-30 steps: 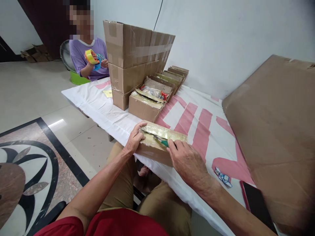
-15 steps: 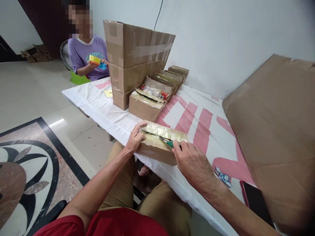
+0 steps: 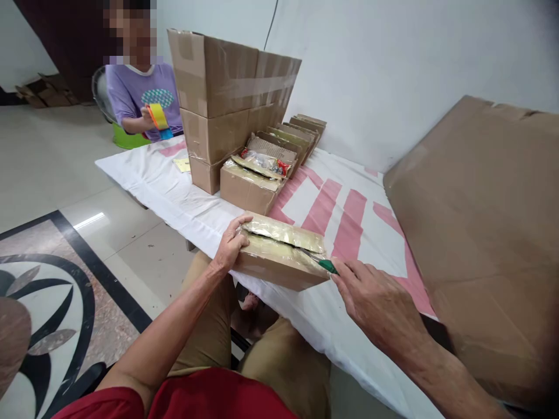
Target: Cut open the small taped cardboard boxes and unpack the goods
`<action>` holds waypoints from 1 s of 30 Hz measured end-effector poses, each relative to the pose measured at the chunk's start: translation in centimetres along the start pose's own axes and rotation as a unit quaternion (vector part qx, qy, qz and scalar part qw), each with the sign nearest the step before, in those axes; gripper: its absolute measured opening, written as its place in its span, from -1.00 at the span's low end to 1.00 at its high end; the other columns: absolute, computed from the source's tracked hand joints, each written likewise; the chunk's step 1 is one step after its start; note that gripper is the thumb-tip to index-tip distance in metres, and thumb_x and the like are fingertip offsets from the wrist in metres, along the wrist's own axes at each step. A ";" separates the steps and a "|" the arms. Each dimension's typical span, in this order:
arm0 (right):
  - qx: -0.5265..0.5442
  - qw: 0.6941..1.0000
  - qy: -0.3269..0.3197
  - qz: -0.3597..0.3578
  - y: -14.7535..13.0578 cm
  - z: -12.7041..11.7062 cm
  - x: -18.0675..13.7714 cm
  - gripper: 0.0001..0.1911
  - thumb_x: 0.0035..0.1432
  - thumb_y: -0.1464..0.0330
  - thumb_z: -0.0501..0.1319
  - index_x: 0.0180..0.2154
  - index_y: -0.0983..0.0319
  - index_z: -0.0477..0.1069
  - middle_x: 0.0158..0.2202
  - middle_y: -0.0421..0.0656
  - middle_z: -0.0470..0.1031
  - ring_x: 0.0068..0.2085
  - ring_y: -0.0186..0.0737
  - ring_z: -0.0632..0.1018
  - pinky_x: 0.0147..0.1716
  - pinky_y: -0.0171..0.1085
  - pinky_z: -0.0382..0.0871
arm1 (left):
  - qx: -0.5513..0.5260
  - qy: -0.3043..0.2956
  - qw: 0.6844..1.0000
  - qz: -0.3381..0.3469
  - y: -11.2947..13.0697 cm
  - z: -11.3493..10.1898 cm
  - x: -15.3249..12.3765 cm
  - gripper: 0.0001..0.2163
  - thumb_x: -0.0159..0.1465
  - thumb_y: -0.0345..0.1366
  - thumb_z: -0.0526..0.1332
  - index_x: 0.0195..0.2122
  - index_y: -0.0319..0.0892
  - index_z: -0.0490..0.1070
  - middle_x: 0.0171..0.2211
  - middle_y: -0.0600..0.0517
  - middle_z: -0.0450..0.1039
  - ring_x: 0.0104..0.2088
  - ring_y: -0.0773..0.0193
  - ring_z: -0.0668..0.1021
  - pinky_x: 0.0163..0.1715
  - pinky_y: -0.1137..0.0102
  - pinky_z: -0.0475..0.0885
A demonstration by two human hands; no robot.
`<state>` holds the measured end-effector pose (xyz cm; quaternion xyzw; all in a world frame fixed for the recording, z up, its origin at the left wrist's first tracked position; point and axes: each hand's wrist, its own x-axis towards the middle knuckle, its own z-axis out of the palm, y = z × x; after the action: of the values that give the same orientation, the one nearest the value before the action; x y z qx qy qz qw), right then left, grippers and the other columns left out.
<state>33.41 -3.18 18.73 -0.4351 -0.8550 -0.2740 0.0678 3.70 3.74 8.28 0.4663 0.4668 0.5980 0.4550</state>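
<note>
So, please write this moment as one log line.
left hand: holds rectangular brown cardboard box by one end; right hand: grips green-handled knife, grey blade at box's top slit; beyond: stacked brown taped cartons

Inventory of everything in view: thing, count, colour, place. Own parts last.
Tablecloth: 1, white and pink, centre
Slit box: 1, brown, tablecloth's near edge
Green-handled blade: 1, green, slit box's right end
Open boxes: several, brown, behind slit box
Packets: count unclear, clear and red, among open boxes
Stacked boxes: several, brown, left of open boxes
Large cardboard: 1, brown, right side
Yellow paper: 1, yellow, left of stacked boxes
Co-worker: 1, lavender shirt, upper left
Tape roll: 1, yellow, co-worker's hand
Cardboard pile: count unclear, brown, far-left floor
Trousers: 1, tan, bottom centre
Left hand: 1, bare, holding slit box's left end
Right hand: 1, bare, holding blade
</note>
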 end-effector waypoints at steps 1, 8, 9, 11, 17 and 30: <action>0.037 0.999 0.010 0.017 0.2 -0.2 -0.7 -0.71 0.51 0.33 0.01 -0.01 0.26 0.48 -0.28 -0.10 0.58 -0.35 -0.12 0.54 -0.35 -0.19 0.27 | 0.002 0.002 1.000 0.000 -0.1 0.0 0.0 -0.40 -0.08 -0.31 0.18 0.06 -0.16 0.51 0.19 -0.06 0.46 0.26 -0.12 0.40 0.37 0.03 0.16; 0.173 0.951 0.044 0.252 2.3 6.7 -8.1 -0.61 0.44 0.18 0.02 0.09 0.20 0.45 -0.09 0.01 0.63 -0.12 0.03 0.64 -0.20 -0.11 0.48 | -0.024 -0.012 1.000 0.013 -0.4 0.1 0.0 -0.18 -0.03 -0.30 0.21 0.37 -0.10 0.26 0.34 -0.09 0.33 0.33 -0.11 0.38 0.35 0.03 0.24; 0.159 0.950 0.026 0.266 2.3 8.4 -9.2 -0.61 0.42 0.16 0.02 0.05 0.20 0.47 -0.12 0.02 0.64 -0.14 0.08 0.65 -0.25 -0.08 0.49 | -0.020 -0.007 1.000 0.014 -0.3 0.1 -0.1 -0.16 -0.01 -0.29 0.23 0.39 -0.09 0.21 0.35 -0.11 0.33 0.34 -0.13 0.37 0.35 0.01 0.24; 0.128 0.955 0.003 0.268 2.0 11.5 -11.0 -0.62 0.41 0.18 0.00 -0.02 0.22 0.49 -0.17 0.04 0.64 -0.18 0.12 0.64 -0.30 -0.05 0.50 | 0.004 0.016 1.000 0.018 -0.1 -0.1 -0.6 -0.19 0.03 -0.22 0.29 0.38 -0.09 0.20 0.35 -0.14 0.31 0.38 -0.17 0.32 0.36 -0.03 0.21; 0.115 0.967 -0.030 0.224 1.4 13.8 -12.6 -0.63 0.41 0.17 0.03 -0.09 0.21 0.53 -0.22 0.01 0.64 -0.19 0.14 0.63 -0.25 0.02 0.50 | 0.112 0.070 0.989 0.064 0.7 -1.2 -3.8 -0.51 0.24 -0.11 0.33 0.18 -0.09 0.41 0.34 -0.16 0.34 0.37 -0.09 0.36 0.35 0.01 0.22; 0.464 0.868 -0.075 0.162 4.2 7.8 3.8 -0.50 0.20 0.23 0.20 0.16 0.16 0.47 0.22 -0.01 0.53 0.22 0.07 0.53 0.14 0.04 0.46 | 0.141 0.077 0.986 0.049 1.3 -0.6 -5.7 -0.67 0.31 -0.13 0.30 0.07 -0.10 0.53 0.24 -0.12 0.45 0.21 -0.02 0.50 0.21 0.11 0.38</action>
<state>35.28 5.59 15.23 -0.5051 -0.8038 0.2020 0.2410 3.83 -2.07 8.72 0.5010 0.5564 0.5819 0.3175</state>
